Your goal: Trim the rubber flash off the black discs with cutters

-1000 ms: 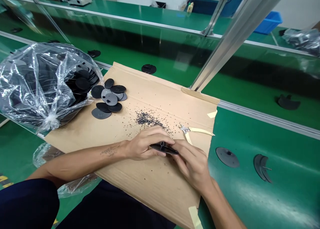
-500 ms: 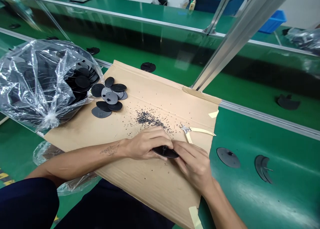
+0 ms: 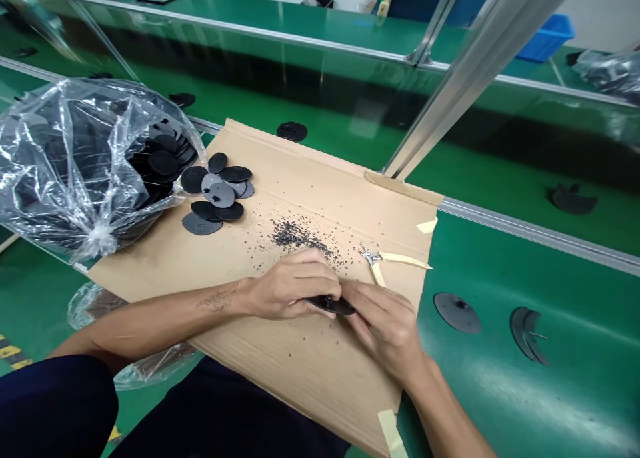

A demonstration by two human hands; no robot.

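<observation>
Centrally — black disc (image 3: 343, 307) between hands (image 3: 293, 287) (image 3: 389, 321)

The black disc (image 3: 337, 306) is largely covered by the grip of left hand (image 3: 295, 286) and right hand (image 3: 387, 325). By the latter, one handle of the pliers (image 3: 372, 257) is partly hidden. The plastic bag (image 3: 70, 171) is cut off at left, the black bits (image 3: 293, 234) too small to tell.

I see the left hand (image 3: 295, 286) and right hand (image 3: 387, 325) holding a thin black plastic disc (image 3: 343, 307) above a flat brown cardboard sheet (image 3: 310, 378). Pale-yellow-handled metal cutters (image 3: 371, 257) lie just beyond the right hand.
</observation>
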